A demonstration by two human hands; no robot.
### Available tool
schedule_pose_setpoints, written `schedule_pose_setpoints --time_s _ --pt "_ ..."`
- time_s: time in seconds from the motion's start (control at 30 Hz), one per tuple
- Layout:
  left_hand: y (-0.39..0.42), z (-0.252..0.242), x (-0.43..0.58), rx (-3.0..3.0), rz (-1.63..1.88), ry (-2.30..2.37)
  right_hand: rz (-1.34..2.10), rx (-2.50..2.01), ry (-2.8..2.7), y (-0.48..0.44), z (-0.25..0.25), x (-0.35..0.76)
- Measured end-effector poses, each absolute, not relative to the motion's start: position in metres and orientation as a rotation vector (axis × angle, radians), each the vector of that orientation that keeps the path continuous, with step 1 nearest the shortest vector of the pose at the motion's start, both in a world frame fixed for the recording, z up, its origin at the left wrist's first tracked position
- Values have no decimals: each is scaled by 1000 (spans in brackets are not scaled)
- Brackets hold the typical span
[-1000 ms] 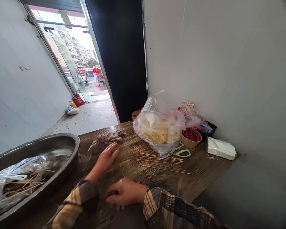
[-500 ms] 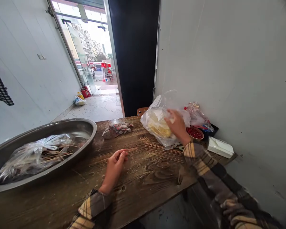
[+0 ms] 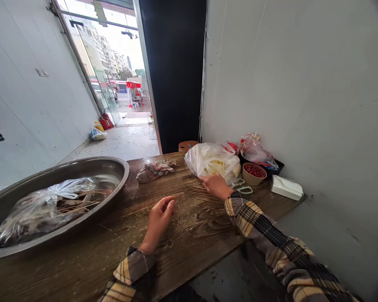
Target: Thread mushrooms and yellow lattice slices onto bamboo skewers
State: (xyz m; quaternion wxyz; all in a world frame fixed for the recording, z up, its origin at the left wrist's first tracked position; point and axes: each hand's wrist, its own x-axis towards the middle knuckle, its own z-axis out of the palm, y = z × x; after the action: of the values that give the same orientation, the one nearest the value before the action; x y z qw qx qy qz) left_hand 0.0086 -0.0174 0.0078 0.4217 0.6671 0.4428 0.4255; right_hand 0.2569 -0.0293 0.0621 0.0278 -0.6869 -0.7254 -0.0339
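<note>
The left hand (image 3: 159, 218) lay nearest on the wooden table (image 3: 189, 235), where it had been half a second earlier, with its fingers loosely curled and nothing in them. Further out, the right hand (image 3: 216, 186) had come down off the plastic bag (image 3: 212, 161), whose side it had been pressing, and now rested palm down on the wood, touching the bag's foot. Its fingertips met the thin wooden sticks (image 3: 193, 191) lying there, but whether they pinched one could not be told. The bag, just beyond that hand, sat lower and more slumped than before. It was clear and crumpled, with pale yellow and white food showing through. Just right of the right hand lay scissors (image 3: 244, 188) with green handles, and beyond them stood a bowl (image 3: 254, 173) of red bits. Past the left hand lay a rag (image 3: 154, 170), and to that hand's left a metal basin (image 3: 82, 165).
</note>
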Motion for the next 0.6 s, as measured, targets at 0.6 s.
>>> schedule_pose_setpoints --time_s 0.6 --pt "1 42 156 2723 729 589 194 -1928 -1842 -79 20 293"
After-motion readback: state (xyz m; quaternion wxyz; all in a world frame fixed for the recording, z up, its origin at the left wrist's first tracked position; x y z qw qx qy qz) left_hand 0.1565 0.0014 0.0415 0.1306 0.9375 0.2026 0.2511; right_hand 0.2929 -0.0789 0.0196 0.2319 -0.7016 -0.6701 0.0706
